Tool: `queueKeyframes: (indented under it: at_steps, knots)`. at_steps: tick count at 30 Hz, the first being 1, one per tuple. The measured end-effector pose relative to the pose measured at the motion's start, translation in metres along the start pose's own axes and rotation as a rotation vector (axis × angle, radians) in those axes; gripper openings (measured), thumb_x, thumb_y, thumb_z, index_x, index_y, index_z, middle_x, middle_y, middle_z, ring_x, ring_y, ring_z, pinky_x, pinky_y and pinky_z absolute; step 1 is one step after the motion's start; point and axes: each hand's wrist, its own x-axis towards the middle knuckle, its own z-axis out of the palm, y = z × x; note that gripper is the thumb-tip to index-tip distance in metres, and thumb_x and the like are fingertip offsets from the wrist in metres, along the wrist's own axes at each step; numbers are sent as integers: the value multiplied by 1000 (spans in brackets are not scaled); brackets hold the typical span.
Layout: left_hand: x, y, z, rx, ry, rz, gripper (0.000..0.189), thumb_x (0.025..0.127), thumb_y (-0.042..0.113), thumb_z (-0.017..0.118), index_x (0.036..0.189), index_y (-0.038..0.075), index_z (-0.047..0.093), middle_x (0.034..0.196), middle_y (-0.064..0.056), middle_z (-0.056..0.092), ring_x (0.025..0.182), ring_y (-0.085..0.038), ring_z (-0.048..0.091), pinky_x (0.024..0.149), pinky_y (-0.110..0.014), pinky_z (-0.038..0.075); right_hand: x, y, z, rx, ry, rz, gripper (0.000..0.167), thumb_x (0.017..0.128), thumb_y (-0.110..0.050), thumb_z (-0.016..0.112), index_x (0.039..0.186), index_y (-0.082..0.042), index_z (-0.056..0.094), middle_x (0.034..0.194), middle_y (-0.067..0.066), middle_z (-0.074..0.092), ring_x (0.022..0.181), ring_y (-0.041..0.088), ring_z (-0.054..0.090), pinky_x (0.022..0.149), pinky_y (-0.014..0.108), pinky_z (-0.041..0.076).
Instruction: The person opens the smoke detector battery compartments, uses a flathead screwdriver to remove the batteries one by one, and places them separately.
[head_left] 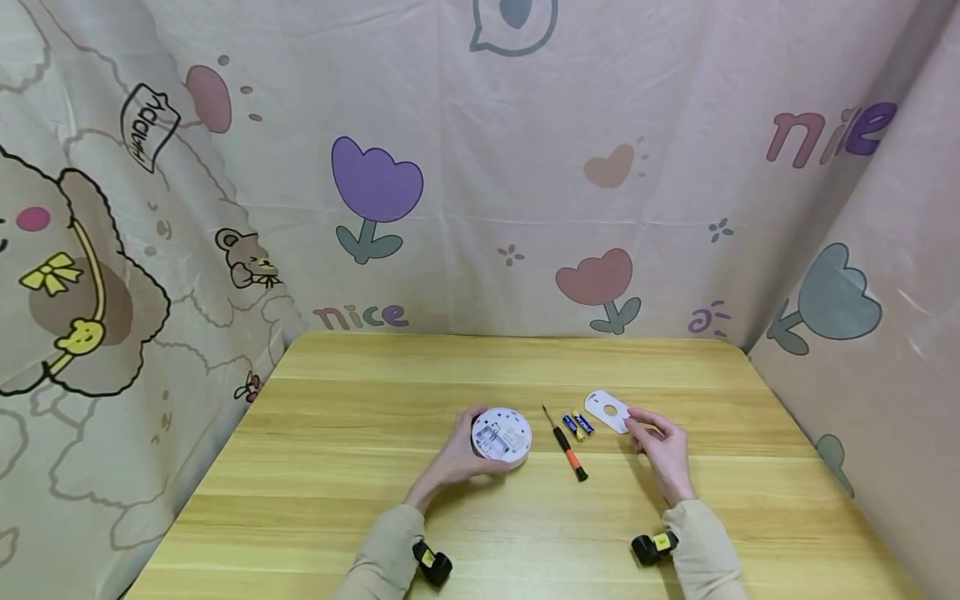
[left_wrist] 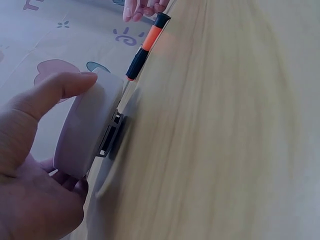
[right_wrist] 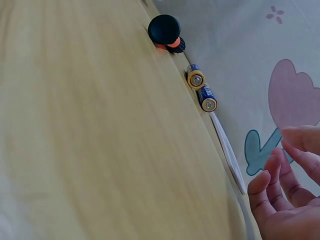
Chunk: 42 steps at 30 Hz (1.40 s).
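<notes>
My left hand (head_left: 453,457) grips a round white device (head_left: 517,451) by its rim, thumb on the near side and fingers on the far side. Its upper face shows an open, bare battery compartment. In the left wrist view a dark frame-like part (left_wrist: 111,134) juts from its underside, close to the tabletop. A white plate (head_left: 597,406) with a round hole lies on the table at right. My right hand (head_left: 663,454) is at the plate's near end, thumb and index tips close together; the right wrist view shows nothing held between them.
A screwdriver (head_left: 561,439) with a black and orange handle lies between the hands. Beside it are two blue and gold batteries (head_left: 582,423). Patterned fabric (head_left: 480,167) walls the wooden table (head_left: 337,400) at the back and sides.
</notes>
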Motion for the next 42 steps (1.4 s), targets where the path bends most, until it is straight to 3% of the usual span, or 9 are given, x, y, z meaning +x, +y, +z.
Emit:
queueKeyframes:
  at_steps: [7, 12, 18, 22, 29, 33, 42]
  knots:
    - [1, -1, -2, -10, -40, -1, 107, 68, 12, 87, 154, -4, 26, 150, -27, 44, 135, -42, 47, 120, -63, 32, -1, 0, 0, -10, 4, 7, 34, 90, -6, 73, 119, 11, 66, 81, -16, 69, 59, 4, 55, 52, 16, 49]
    - [1, -2, 0, -12, -15, -34, 110, 68, 18, 91, 155, 1, 27, 151, -26, 41, 135, -43, 46, 117, -66, 34, -1, 0, 0, -9, 1, -4, 31, 90, -6, 73, 116, 10, 68, 80, -16, 69, 59, 3, 55, 52, 16, 49]
    - [1, -2, 3, 42, 17, -15, 109, 66, 20, 93, 154, 3, 31, 149, -26, 34, 133, -43, 43, 114, -70, 35, -2, -1, 0, -1, 1, -7, 29, 90, -5, 73, 115, 9, 69, 81, -15, 70, 59, 4, 56, 52, 17, 49]
    - [1, -1, 3, 24, 6, -18, 110, 67, 18, 91, 156, 3, 29, 151, -26, 31, 134, -44, 42, 116, -70, 33, -2, -2, 0, -7, 3, 5, 34, 90, -5, 73, 119, 11, 66, 82, -15, 70, 61, 4, 57, 53, 17, 50]
    - [2, -2, 1, -37, -27, -21, 112, 66, 12, 88, 157, 0, 24, 154, -27, 35, 138, -46, 41, 119, -69, 27, -1, -5, -1, -51, 29, 8, 37, 90, -5, 73, 123, 10, 65, 84, -19, 70, 67, 3, 62, 59, 17, 54]
    - [2, -3, 2, -33, -28, -32, 111, 69, 14, 89, 157, 2, 23, 154, -28, 37, 137, -48, 43, 117, -70, 30, -1, -6, 0, -81, 55, 5, 39, 89, -6, 74, 125, 9, 65, 83, -22, 67, 72, 0, 61, 63, 16, 54]
    - [3, -5, 2, -27, -7, -21, 111, 67, 15, 92, 156, 3, 26, 154, -25, 36, 137, -47, 43, 117, -69, 31, 2, -3, 1, -158, 81, -33, 36, 88, -5, 74, 121, 6, 68, 80, -22, 65, 68, -3, 54, 57, 14, 46]
